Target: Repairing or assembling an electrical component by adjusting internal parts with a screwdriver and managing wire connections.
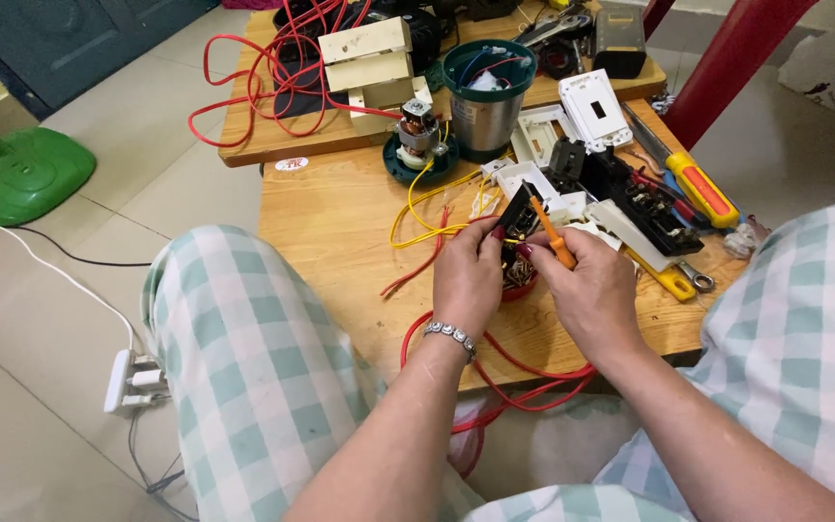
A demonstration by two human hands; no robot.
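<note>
**Two hands on a small black part, screwdriver tip at work**

Both hands busy over low wooden table (340, 232), centre of view. Left hand (468, 275) closed around small black electrical part (517, 220), pinched betw. thumb and fingers, held up just above table edge. Reddish-brown bits visible under it, too small to identify. Right hand (591, 290) gripping orange-handled small screwdriver (551, 235), shaft angled up-left, tip against top of black part. Silver bracelet (451, 335) on left wrist.

Progress, as a judgement only: looks mid-way. Part already apart from any housing and in hand; screwdriver engaged, so loosening or tightening prob. underway, can't tell which. Yellow wires (417, 208) trailing from part area toward small motor (418, 130), loose on table. Red wires (514, 372) looping off front edge below hands, ends free. Nothing reassembled: white switch plates (593, 106) and black terminal strip (645, 198) lying open just right of hands, separate pcs.

Round about: metal can with green rim (487, 92) behind motor, holding odds and ends. Bigger orange-and-yellow screwdriver (693, 184) and wrench (678, 280) at right edge, untouched. Cream boxy unit (369, 63) on second board further back, amid more red wire. Green fan base (21, 174) on floor far left; white power strip (123, 382) on floor near knee. Checked green-white trousers on both sides.
</note>
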